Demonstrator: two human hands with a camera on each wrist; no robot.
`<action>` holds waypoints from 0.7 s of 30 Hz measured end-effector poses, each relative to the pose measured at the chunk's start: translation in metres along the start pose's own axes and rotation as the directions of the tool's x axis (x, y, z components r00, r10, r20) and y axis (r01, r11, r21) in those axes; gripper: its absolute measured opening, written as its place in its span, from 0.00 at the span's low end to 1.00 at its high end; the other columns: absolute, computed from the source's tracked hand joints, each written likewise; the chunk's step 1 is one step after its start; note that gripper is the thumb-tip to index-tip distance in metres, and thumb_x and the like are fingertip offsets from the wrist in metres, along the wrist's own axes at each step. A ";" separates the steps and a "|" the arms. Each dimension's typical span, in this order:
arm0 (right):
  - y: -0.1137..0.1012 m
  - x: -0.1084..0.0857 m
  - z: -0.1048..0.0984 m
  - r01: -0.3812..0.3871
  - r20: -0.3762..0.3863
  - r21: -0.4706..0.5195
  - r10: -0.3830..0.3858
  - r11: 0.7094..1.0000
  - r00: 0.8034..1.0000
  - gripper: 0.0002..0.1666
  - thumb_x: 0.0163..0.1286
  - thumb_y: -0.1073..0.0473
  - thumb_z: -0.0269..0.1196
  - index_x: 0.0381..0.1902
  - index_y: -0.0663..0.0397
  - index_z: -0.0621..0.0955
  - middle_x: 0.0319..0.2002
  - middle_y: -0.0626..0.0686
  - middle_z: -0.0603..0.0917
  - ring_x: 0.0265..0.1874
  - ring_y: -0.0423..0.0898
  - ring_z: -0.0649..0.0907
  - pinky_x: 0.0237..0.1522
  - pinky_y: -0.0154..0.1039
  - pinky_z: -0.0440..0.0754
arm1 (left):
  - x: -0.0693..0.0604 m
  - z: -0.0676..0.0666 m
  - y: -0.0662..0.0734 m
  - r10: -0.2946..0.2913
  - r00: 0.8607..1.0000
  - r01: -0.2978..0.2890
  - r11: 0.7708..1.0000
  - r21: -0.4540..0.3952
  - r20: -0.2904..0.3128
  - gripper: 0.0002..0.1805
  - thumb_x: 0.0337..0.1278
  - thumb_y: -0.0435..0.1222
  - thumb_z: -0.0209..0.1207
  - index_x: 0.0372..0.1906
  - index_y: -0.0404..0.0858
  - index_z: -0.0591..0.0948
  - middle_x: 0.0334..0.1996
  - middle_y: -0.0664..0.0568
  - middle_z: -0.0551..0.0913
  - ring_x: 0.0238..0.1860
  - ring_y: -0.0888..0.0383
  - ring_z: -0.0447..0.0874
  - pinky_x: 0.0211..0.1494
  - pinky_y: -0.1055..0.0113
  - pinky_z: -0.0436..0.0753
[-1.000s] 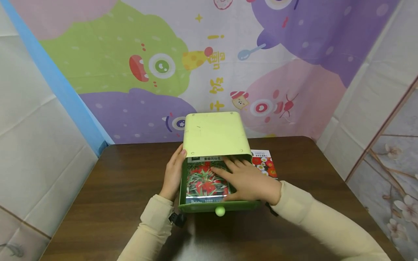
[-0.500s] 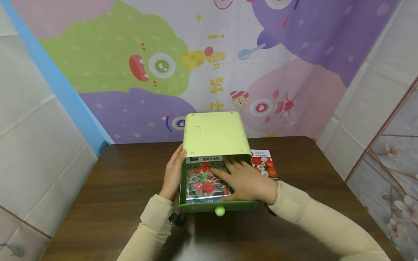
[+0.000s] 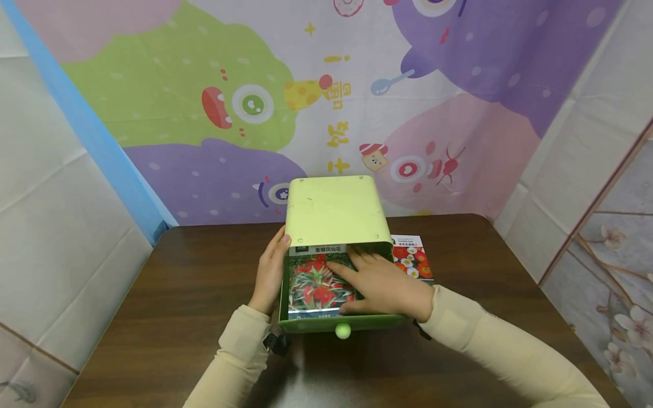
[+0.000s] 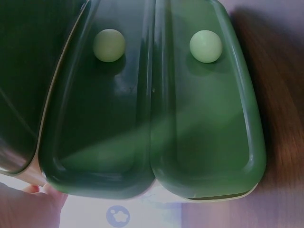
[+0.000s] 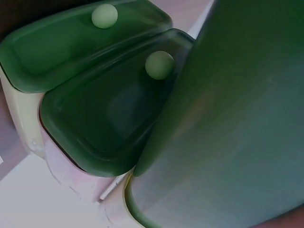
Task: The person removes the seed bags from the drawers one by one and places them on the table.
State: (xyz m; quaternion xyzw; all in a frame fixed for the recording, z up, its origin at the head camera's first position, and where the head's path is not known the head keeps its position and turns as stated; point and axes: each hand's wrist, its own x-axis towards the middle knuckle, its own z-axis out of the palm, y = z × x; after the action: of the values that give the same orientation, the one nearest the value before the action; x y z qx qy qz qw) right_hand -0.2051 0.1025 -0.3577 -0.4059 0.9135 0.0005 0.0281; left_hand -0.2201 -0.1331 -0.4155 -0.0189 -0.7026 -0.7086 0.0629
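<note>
A light-green cabinet [image 3: 336,209] stands on the table with its top drawer [image 3: 306,324] pulled out. In that drawer lies a seed packet [image 3: 316,283] picturing red flowers. My right hand [image 3: 390,286] reaches into the drawer, fingers spread, with the index finger and thumb on the packet; the other fingertips are hidden under the cabinet's edge. Against the cabinet's left side rests my left hand [image 3: 269,275], fingers extended, its fingertips at the upper edge. The left wrist view shows part of this hand [image 4: 31,204] beside the cabinet.
Another packet [image 3: 413,258], with red and white flowers, lies on the brown table [image 3: 204,294] right of the cabinet, partly hidden. Two closed dark-green drawers [image 4: 104,118] [image 5: 90,47] with round knobs are below the pulled-out one. A patterned cloth [image 3: 178,102] hangs behind.
The packet in the drawer has shifted slightly toward the drawer's front, its lower print now partly covered. My right hand has moved slightly left; the left hand stays against the cabinet.
</note>
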 end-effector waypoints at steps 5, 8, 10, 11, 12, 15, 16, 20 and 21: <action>0.001 -0.001 0.001 0.024 -0.054 -0.010 -0.025 1.000 0.998 0.52 0.62 0.30 0.62 0.76 0.47 0.61 0.75 0.70 0.51 0.75 0.63 0.57 0.70 0.57 0.66 | 0.000 0.000 0.000 -0.009 1.000 0.009 1.000 -0.013 0.000 0.33 0.72 0.58 0.46 0.76 0.51 0.59 0.75 0.53 0.59 0.75 0.53 0.58 0.73 0.47 0.64; 0.001 -0.001 0.001 0.024 -0.068 0.008 -0.024 1.000 0.997 0.51 0.63 0.32 0.63 0.76 0.47 0.61 0.75 0.69 0.51 0.74 0.63 0.58 0.69 0.56 0.67 | 0.001 0.000 -0.001 -0.002 1.000 0.002 1.000 -0.002 -0.002 0.33 0.72 0.58 0.45 0.76 0.51 0.59 0.76 0.53 0.59 0.75 0.52 0.57 0.74 0.47 0.63; 0.001 -0.002 0.000 0.015 -0.066 0.043 -0.012 0.999 0.998 0.50 0.64 0.34 0.64 0.76 0.48 0.61 0.76 0.69 0.51 0.74 0.62 0.59 0.69 0.56 0.67 | 0.001 0.000 -0.001 0.005 1.000 -0.005 1.000 0.008 -0.004 0.33 0.72 0.57 0.45 0.76 0.51 0.60 0.76 0.53 0.59 0.76 0.52 0.57 0.75 0.47 0.61; 0.001 -0.003 0.000 0.007 -0.062 0.069 -0.003 0.998 0.998 0.49 0.64 0.35 0.64 0.76 0.48 0.61 0.76 0.68 0.51 0.74 0.62 0.60 0.69 0.56 0.68 | 0.001 0.000 -0.002 0.008 1.000 -0.008 1.000 0.012 -0.005 0.33 0.73 0.57 0.45 0.76 0.51 0.60 0.76 0.53 0.59 0.76 0.52 0.56 0.75 0.47 0.61; 0.001 -0.003 -0.001 -0.004 -0.056 0.101 0.010 0.995 0.998 0.49 0.65 0.35 0.64 0.76 0.48 0.61 0.76 0.68 0.51 0.73 0.62 0.61 0.68 0.56 0.68 | 0.001 0.000 -0.002 0.010 1.000 -0.010 1.000 0.015 -0.005 0.33 0.73 0.57 0.45 0.76 0.51 0.60 0.76 0.53 0.59 0.76 0.52 0.56 0.75 0.47 0.60; 0.000 -0.006 -0.004 -0.061 -0.021 0.218 0.068 0.974 0.997 0.47 0.67 0.38 0.63 0.77 0.47 0.60 0.76 0.65 0.52 0.70 0.61 0.69 0.64 0.54 0.73 | 0.001 0.000 -0.002 0.015 1.000 -0.015 1.000 0.022 -0.008 0.32 0.73 0.57 0.44 0.76 0.51 0.60 0.76 0.53 0.59 0.76 0.52 0.55 0.76 0.47 0.59; 0.000 -0.007 -0.004 -0.079 -0.007 0.263 0.084 0.962 0.996 0.46 0.68 0.39 0.63 0.77 0.46 0.60 0.76 0.65 0.53 0.64 0.59 0.76 0.60 0.53 0.77 | 0.001 0.000 -0.001 0.016 1.000 -0.016 1.000 0.023 -0.008 0.33 0.73 0.57 0.44 0.76 0.51 0.60 0.76 0.53 0.59 0.76 0.52 0.55 0.76 0.47 0.59; -0.001 -0.010 -0.007 -0.134 0.032 0.392 0.133 0.910 0.991 0.43 0.71 0.44 0.61 0.77 0.45 0.58 0.77 0.61 0.52 0.30 0.47 0.86 0.43 0.44 0.79 | 0.001 0.001 -0.001 0.018 1.000 -0.018 1.000 0.026 -0.009 0.33 0.73 0.57 0.45 0.76 0.50 0.60 0.76 0.54 0.59 0.77 0.53 0.54 0.76 0.47 0.58; -0.001 -0.010 -0.007 -0.135 0.027 0.413 0.136 0.901 0.990 0.42 0.72 0.45 0.60 0.77 0.46 0.58 0.77 0.61 0.52 0.29 0.47 0.86 0.43 0.44 0.79 | 0.001 0.001 -0.001 0.018 1.000 -0.018 0.999 0.026 -0.010 0.33 0.73 0.57 0.45 0.76 0.50 0.60 0.76 0.54 0.59 0.77 0.53 0.54 0.77 0.48 0.58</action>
State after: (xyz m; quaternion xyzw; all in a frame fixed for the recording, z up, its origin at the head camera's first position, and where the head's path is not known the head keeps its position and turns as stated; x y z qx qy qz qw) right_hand -0.1976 0.1090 -0.3504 -0.3264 0.9188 -0.1914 0.1124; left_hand -0.2208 -0.1325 -0.4160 -0.0207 -0.7112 -0.6989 0.0734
